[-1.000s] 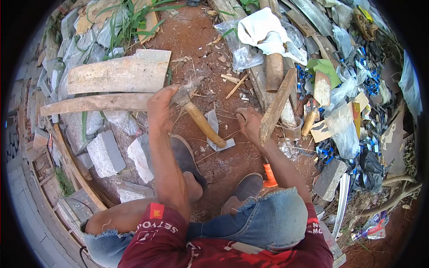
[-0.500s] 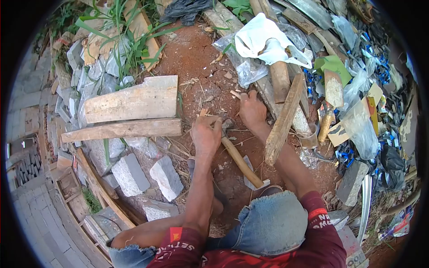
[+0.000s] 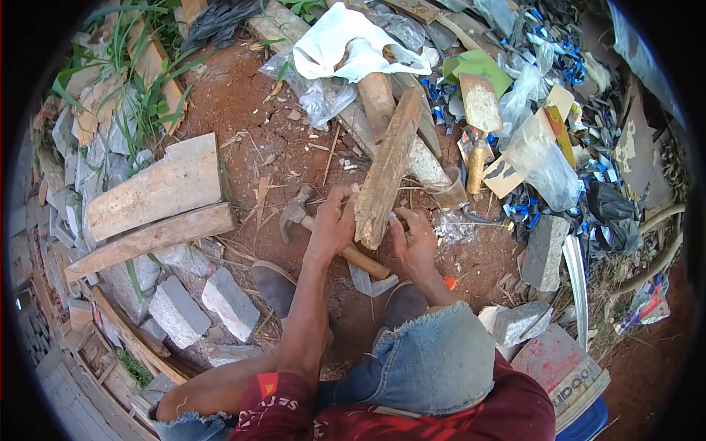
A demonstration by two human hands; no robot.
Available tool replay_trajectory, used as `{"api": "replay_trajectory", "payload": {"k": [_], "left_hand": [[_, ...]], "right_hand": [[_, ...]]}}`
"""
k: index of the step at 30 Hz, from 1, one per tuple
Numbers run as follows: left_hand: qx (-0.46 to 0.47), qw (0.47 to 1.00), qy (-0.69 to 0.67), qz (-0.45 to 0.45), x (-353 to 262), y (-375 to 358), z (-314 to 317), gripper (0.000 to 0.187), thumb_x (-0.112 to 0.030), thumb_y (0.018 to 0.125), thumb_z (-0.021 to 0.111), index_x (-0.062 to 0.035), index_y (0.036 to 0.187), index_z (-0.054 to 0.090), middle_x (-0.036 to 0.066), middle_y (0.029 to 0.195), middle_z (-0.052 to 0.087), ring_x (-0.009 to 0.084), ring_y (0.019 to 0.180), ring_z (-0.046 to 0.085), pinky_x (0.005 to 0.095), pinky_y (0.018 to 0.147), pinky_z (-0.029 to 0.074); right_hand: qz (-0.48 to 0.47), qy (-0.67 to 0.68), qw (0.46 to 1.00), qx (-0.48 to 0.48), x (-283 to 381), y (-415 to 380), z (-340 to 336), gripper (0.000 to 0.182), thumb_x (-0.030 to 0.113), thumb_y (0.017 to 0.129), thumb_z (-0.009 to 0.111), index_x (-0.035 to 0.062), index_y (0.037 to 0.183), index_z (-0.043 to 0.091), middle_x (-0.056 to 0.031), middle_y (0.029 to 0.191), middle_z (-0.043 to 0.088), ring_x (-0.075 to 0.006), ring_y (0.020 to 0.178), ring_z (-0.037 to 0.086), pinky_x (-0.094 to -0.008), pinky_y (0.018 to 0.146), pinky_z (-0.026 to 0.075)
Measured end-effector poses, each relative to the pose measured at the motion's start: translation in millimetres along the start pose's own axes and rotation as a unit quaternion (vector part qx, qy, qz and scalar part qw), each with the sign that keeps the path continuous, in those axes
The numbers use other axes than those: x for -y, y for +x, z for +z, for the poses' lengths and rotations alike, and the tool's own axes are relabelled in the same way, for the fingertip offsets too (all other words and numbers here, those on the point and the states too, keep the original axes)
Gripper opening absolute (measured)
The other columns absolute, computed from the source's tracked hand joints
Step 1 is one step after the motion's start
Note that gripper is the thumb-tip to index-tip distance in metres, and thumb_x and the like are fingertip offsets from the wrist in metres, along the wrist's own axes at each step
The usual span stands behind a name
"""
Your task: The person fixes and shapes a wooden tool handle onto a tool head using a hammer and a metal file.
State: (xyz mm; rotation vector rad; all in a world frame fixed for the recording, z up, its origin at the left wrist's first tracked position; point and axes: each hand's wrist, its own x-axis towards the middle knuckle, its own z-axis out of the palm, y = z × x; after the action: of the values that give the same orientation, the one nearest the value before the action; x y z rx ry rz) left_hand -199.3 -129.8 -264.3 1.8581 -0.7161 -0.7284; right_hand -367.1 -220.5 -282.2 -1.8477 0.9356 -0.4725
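I crouch over red dirt. My left hand (image 3: 331, 224) grips a claw hammer (image 3: 296, 212) just behind its steel head, and the wooden handle runs down-right beneath my palm. A rough wooden stake (image 3: 387, 165) stands tilted between my hands, its lower end by my left thumb. My right hand (image 3: 414, 241) sits at that lower end with its fingers curled against the stake's edge. My denim-covered knee (image 3: 434, 360) hides the right forearm.
Two weathered boards (image 3: 158, 192) lie to the left above several stone blocks (image 3: 229, 301). White plastic bags (image 3: 346, 44), a trowel (image 3: 479, 106), scrap wood and litter crowd the top and right. A stone (image 3: 544, 253) and a red printed sack (image 3: 560, 367) lie right of my knee.
The view has shifted. My left hand with the hammer stays low near the ground. My right hand came back from the dirt to the stake's lower end, and the stake now stands between my hands.
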Motion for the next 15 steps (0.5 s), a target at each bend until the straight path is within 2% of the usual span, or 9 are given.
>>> {"api": "replay_trajectory", "payload": {"k": [1, 3, 4, 6, 7, 9, 12, 14, 15], "left_hand": [[0.009, 1.0, -0.002, 0.0, -14, 0, 5, 0.019, -0.011, 0.1, 0.057, 0.0007, 0.114, 0.062, 0.012, 0.091, 0.068, 0.018, 0.085, 0.065, 0.0353, 0.078, 0.053], [0.085, 0.958, 0.197, 0.191, -47, -5, 19, 0.014, -0.011, 0.099, 0.057, 0.0004, 0.107, 0.061, 0.015, 0.099, 0.067, 0.0277, 0.095, 0.066, 0.0414, 0.083, 0.054], [0.093, 0.958, 0.191, 0.192, -59, -5, 31, 0.014, -0.011, 0.099, 0.057, 0.0004, 0.107, 0.061, 0.015, 0.099, 0.067, 0.0277, 0.095, 0.066, 0.0414, 0.083, 0.054], [0.096, 0.942, 0.062, 0.317, -80, 2, 51, 0.024, -0.003, 0.085, 0.071, -0.0021, 0.107, 0.063, 0.014, 0.109, 0.063, 0.0333, 0.092, 0.065, 0.0424, 0.085, 0.053], [0.098, 0.94, 0.06, 0.321, -90, 9, 49, 0.024, -0.003, 0.085, 0.071, -0.0021, 0.107, 0.063, 0.014, 0.109, 0.063, 0.0333, 0.092, 0.065, 0.0424, 0.085, 0.053], [0.077, 0.859, 0.102, 0.495, -105, 21, 40, 0.024, -0.004, 0.084, 0.072, -0.0039, 0.106, 0.063, 0.012, 0.111, 0.064, 0.0305, 0.096, 0.065, 0.0441, 0.088, 0.052], [0.024, 0.808, 0.275, 0.52, -100, 68, -14, 0.024, -0.008, 0.082, 0.066, -0.0019, 0.105, 0.059, 0.014, 0.11, 0.063, 0.0313, 0.102, 0.062, 0.0417, 0.089, 0.052], [-0.183, 0.859, 0.241, 0.413, -108, 110, -52, 0.013, -0.001, 0.092, 0.065, -0.001, 0.105, 0.06, 0.015, 0.103, 0.062, 0.0326, 0.096, 0.061, 0.0409, 0.082, 0.051], [-0.223, 0.873, 0.234, 0.364, -115, 125, -75, 0.012, -0.002, 0.093, 0.066, 0.0, 0.104, 0.062, 0.016, 0.103, 0.063, 0.0316, 0.09, 0.063, 0.0378, 0.078, 0.053]], "right_hand": [[-0.02, -0.085, 0.994, -0.072, -1, -10, -16, 0.021, 0.008, 0.09, 0.069, 0.0036, 0.11, 0.067, -0.0157, 0.099, 0.066, -0.0361, 0.09, 0.065, -0.0439, 0.079, 0.053], [-0.035, -0.191, 0.971, -0.141, -10, -32, -46, 0.019, 0.008, 0.089, 0.071, 0.0037, 0.107, 0.066, -0.0157, 0.1, 0.066, -0.0348, 0.09, 0.065, -0.0431, 0.079, 0.052], [-0.027, -0.197, 0.969, -0.144, -19, -47, -55, 0.019, 0.008, 0.089, 0.071, 0.0037, 0.107, 0.066, -0.0157, 0.1, 0.066, -0.0348, 0.09, 0.065, -0.0431, 0.079, 0.052], [0.076, -0.189, 0.958, -0.2, -42, -66, -64, 0.017, 0.011, 0.091, 0.069, 0.0027, 0.106, 0.067, -0.0172, 0.098, 0.067, -0.0343, 0.091, 0.065, -0.043, 0.078, 0.052], [0.076, -0.19, 0.957, -0.205, -44, -63, -68, 0.017, 0.011, 0.091, 0.069, 0.0027, 0.106, 0.067, -0.0172, 0.098, 0.067, -0.0343, 0.091, 0.065, -0.043, 0.078, 0.052], [0.116, -0.142, 0.969, -0.166, -45, -57, -70, 0.018, 0.014, 0.093, 0.068, 0.0014, 0.105, 0.067, -0.0183, 0.095, 0.067, -0.0346, 0.089, 0.066, -0.0438, 0.078, 0.052], [0.101, -0.08, 0.982, -0.14, -39, -37, -64, 0.019, 0.017, 0.094, 0.066, 0.0013, 0.105, 0.067, -0.0186, 0.093, 0.067, -0.0363, 0.087, 0.065, -0.0447, 0.078, 0.052], [0.092, -0.105, 0.978, -0.153, -32, -26, -60, 0.018, 0.016, 0.094, 0.067, 0.0019, 0.105, 0.067, -0.0183, 0.093, 0.067, -0.0368, 0.086, 0.065, -0.0451, 0.078, 0.052], [0.081, -0.128, 0.976, -0.156, -30, -22, -59, 0.018, 0.016, 0.093, 0.067, 0.0024, 0.105, 0.068, -0.0181, 0.093, 0.067, -0.0373, 0.085, 0.065, -0.0455, 0.078, 0.052]]}}
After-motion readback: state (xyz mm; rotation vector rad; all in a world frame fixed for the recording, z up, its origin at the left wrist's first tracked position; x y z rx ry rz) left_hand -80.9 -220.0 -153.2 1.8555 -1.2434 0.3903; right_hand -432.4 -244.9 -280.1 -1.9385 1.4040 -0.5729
